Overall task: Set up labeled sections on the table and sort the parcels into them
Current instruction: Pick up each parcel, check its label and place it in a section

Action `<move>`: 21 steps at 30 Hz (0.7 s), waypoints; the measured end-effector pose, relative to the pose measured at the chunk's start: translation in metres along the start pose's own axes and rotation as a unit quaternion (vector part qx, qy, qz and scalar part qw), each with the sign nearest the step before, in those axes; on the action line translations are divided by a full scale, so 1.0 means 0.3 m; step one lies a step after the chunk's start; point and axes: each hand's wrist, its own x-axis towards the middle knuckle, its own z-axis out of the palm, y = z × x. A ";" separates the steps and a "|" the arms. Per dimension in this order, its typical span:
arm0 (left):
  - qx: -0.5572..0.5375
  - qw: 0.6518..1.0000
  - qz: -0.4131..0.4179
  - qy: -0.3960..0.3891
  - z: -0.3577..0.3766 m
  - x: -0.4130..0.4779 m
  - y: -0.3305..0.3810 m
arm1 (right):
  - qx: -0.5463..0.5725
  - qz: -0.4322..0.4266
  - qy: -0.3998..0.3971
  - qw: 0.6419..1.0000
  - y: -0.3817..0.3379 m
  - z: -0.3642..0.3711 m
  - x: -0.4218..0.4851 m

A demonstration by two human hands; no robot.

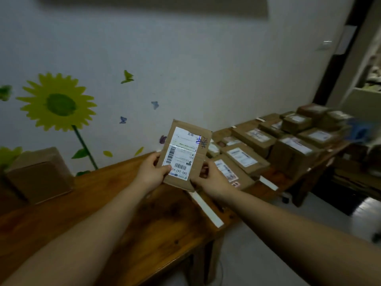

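Left hand (151, 172), right hand (210, 176) cover parcel (186, 149) corners; far parcels (288, 137) blurred.

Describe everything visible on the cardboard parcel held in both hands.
The parcel is a flat brown cardboard mailer, held nearly upright above the wooden table, face toward the camera. A white shipping label covers most of that face, turned sideways, with barcodes and print beginning 240-247; blue pen scribble crosses its upper right. The left hand pinches the lower left edge, thumb on the label; the right hand grips the lower right edge. Nothing else touches it.
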 end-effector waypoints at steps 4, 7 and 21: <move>0.054 0.997 -0.017 -0.059 0.202 0.037 0.034 | 0.056 -0.020 0.097 0.993 0.055 -0.201 0.016; 0.107 0.989 -0.009 -0.104 0.281 0.087 0.075 | 0.016 -0.010 0.155 0.988 0.093 -0.317 0.064; 0.066 0.996 -0.004 -0.061 0.557 0.630 0.158 | -0.092 -0.024 0.180 0.979 0.116 -0.507 0.612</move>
